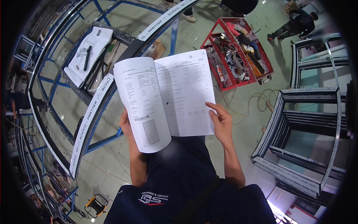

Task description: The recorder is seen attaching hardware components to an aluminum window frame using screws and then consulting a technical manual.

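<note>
Apparently reading: an open booklet (188, 93) is held before the body, right hand (221, 121) pinching its right edge, left hand's (126, 124) grip hidden; page-turning would need fingertips under one leaf.

At nine o'clock, the person's bare left hand (126, 125) is partly hidden behind the open white paper booklet (188, 87). Much of its print is too small to read. At twelve o'clock, the top edge cuts off the long, curved, dark frame with a white strip (160, 24). At one o'clock, it cuts off somebody in dark clothes (240, 5). At nine o'clock, another person in dark clothes (18, 102) looks dim and blurry.
</note>
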Available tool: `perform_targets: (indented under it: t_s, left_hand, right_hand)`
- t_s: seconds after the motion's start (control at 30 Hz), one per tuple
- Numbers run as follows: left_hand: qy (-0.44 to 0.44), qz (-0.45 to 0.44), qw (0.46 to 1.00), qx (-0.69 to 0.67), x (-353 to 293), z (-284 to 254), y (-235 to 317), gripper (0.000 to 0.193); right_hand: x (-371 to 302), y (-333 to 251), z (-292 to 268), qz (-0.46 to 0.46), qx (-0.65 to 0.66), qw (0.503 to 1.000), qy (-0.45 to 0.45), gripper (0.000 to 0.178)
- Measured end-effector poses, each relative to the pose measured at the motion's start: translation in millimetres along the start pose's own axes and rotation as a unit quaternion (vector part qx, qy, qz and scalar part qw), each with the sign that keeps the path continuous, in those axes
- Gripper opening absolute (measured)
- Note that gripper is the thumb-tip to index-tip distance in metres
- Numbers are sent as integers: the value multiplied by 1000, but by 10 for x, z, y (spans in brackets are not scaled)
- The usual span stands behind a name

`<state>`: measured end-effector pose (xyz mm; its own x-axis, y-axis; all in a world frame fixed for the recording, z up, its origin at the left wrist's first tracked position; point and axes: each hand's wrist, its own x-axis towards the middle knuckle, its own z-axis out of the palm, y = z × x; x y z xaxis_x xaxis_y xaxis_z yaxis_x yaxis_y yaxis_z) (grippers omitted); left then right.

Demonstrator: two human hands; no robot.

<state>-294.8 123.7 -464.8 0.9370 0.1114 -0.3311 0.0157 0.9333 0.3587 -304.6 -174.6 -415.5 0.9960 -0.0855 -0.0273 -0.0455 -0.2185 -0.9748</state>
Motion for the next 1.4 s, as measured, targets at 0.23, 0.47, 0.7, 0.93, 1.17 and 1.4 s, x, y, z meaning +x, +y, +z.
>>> perform_targets:
  t_s: [0.23,0.47,0.7,0.93,1.17,1.4]
  left_hand:
    - [-19,-10,991,130,121,-134,-264,44]
    - [-11,86,921,381,22,57,-127,41]
    - [-18,158,942,297,1,-142,379,62]
    - [-29,191,938,288,-64,-53,400,63]
    - [-15,140,885,443,20,-262,343,44]
    - [7,101,904,414,-78,-228,570,42]
  right_hand:
    - [-82,-329,260,-2,-69,997,-46,32]
    - [-11,-91,441,-38,-139,989,6,27]
    - [99,292,-41,96,9,995,-33,17]
    - [93,-116,-40,138,107,983,-57,12]
    - [58,-635,388,40,115,969,-214,35]
    - [-99,-547,132,47,137,976,-162,19]
